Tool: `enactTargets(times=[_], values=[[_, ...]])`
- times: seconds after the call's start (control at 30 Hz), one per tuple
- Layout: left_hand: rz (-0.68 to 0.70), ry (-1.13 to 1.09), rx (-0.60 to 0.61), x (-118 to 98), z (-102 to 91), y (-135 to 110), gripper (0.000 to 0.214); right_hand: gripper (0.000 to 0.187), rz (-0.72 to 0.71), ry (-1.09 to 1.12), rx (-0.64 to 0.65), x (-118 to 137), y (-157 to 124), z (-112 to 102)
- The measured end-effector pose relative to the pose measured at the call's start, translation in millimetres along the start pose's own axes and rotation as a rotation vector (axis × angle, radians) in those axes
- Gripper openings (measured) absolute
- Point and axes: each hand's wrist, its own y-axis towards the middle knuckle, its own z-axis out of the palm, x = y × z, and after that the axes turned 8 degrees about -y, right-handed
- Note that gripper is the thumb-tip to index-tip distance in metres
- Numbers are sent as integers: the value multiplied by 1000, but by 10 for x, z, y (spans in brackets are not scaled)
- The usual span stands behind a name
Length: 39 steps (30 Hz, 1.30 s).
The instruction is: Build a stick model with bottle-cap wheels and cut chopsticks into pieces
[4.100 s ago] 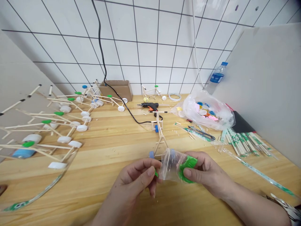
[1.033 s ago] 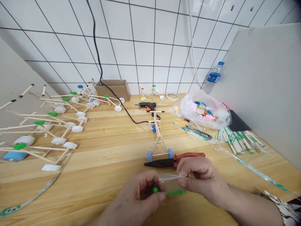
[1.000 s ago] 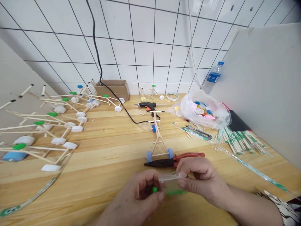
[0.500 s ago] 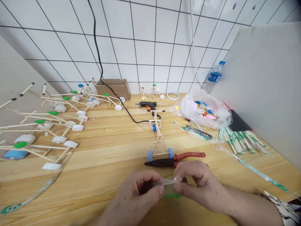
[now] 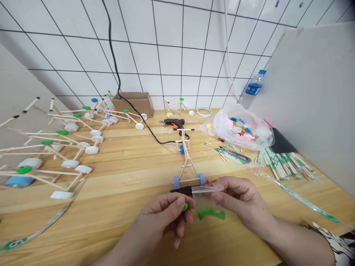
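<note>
The right hand (image 5: 238, 199) pinches the rim of a clear bag (image 5: 205, 198) just above the surface (image 5: 124, 184). The left hand (image 5: 166, 216) fingers nip a green piece (image 5: 185, 207). The clear bag is probably light, limp and slippery, so it is best gripped at the rim.

We log a green bit (image 5: 185, 207) lower centre, next to a clear small bag (image 5: 206, 194) with green pieces (image 5: 211, 214) in it. Stick car (image 5: 188, 173): pale wood, blue wheels. Table (image 5: 124, 177): light wood grain. Wall (image 5: 172, 55) up top: white tiles, dark grid. Glue gun (image 5: 174, 123): black, orange trigger. Bottle (image 5: 253, 88) upper right: blue cap and label. Box (image 5: 135, 105): brown.
</note>
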Motion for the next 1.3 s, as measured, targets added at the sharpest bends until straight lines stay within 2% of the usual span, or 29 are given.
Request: enactTargets(times=[0.13,0.53,0.73,0.87,1.0,1.2,1.3], values=[[-26,50,28,33,-46,22,37,14,5,6,-8,-17,-4,-3],[-24,121,-35,40,-38,34,46,12,13,50,23,-35,3,-12],[64,72,72,58,-39,40,37,12,10,93,51,-43,-2,-17],[103,7,50,25,-12,14,25,9,-3,110,58,-61,-7,-21],[103,30,-5,11,3,-15,27,9,-7,120,97,-64,1,-3],[127,17,82,110,-52,39,36,15,17,28,171,-93,-4,59],[131,74,105,142,-67,53,32,16,-9,-48,197,-94,-15,91]])
